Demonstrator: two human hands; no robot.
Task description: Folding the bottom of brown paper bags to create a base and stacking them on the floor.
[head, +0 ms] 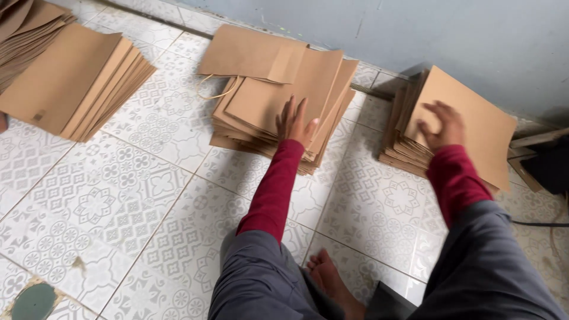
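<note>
My left hand [294,123] lies flat, fingers spread, on the near edge of a loose pile of brown paper bags [267,101] in the middle of the tiled floor. My right hand [441,125] presses with curled fingers against the top bag of a tilted stack of brown bags [474,124] that leans toward the wall on the right. Both arms wear dark red sleeves. Whether the right hand grips the top bag or only pushes on it is unclear.
Another fanned stack of brown bags [71,83] lies at the far left. A grey-blue wall [462,35] runs behind the piles. My bare foot [332,278] and grey trousers fill the bottom. A dark object with a cable [548,169] sits at the right edge.
</note>
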